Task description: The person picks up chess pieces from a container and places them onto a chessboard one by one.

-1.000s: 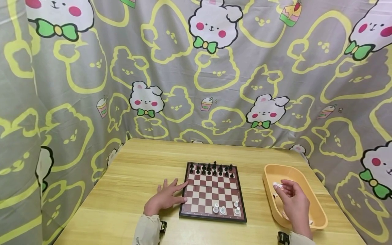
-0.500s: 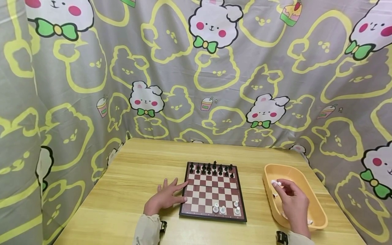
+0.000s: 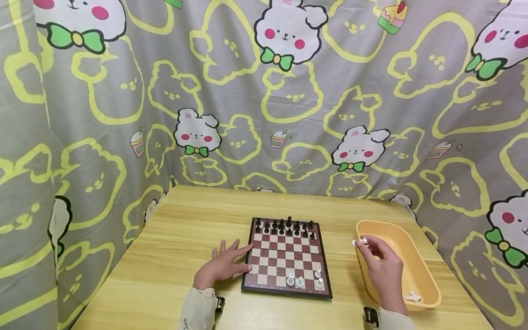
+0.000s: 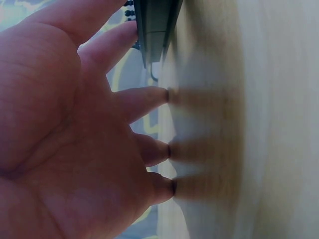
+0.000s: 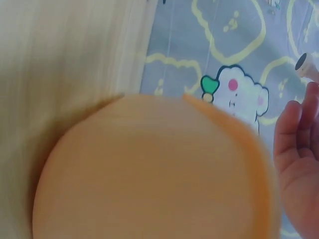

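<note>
My left hand (image 3: 220,268) is spread beside the chessboard (image 3: 280,263); its thumb and index finger touch the board's left edge. In the left wrist view the other fingertips (image 4: 162,94) rest on the table. My right hand (image 3: 385,270) pinches a white chess piece (image 3: 354,243) at the left rim of the orange tray (image 3: 412,261). The right wrist view shows the dark underside of that piece (image 5: 303,62) beyond the fingers. Two rows of black chess pieces (image 3: 289,222) stand at the board's far end. Several white pieces (image 3: 291,279) stand at its near right.
More white pieces (image 3: 414,297) lie at the near end of the tray. The wooden table (image 3: 198,211) reaches back to a grey patterned curtain (image 3: 247,101), which also hangs along both sides.
My right hand has lifted the white chess piece and moved left, from inside the tray to its left rim. The left hand and the board stay put.
</note>
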A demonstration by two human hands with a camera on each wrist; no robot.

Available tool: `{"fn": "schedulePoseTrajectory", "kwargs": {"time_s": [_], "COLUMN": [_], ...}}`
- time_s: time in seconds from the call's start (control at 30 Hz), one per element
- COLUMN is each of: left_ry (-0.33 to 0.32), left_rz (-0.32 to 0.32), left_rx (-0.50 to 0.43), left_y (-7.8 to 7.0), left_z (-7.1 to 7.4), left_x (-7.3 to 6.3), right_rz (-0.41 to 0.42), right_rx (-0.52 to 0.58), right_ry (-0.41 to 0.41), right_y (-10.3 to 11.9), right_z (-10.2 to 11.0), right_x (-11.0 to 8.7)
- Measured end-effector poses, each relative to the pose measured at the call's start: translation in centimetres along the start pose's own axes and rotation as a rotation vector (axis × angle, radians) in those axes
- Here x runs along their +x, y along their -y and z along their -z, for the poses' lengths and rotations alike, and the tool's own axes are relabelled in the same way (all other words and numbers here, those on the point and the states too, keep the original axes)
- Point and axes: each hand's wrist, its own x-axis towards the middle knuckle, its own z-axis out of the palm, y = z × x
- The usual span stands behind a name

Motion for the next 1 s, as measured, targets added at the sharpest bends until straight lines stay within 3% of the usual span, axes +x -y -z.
{"fn": "schedulePoseTrajectory", "kwargs": {"time_s": [0.37,0.8,1.0], "left_ry": [0.004,0.001,-0.007], "left_rz": [0.007,0.006,0.007], "left_rx": [-0.011,-0.007,-0.004], "left_y": [0.1,-0.5,-0.4], "left_z": [-0.2,0.2,0.0], "left_x": [-0.1,-0.5,-0.4], "right_rz": [0.04,0.194,0.265], "right_rx": [0.024,0.019,0.072], "right_ry": [0.139,0.285,0.328], "right_y": [1.6,3.5,4.3], "right_z": [-2.2,-5.4,-6.8], "right_x": [-0.6,-2.0,-2.8]}}
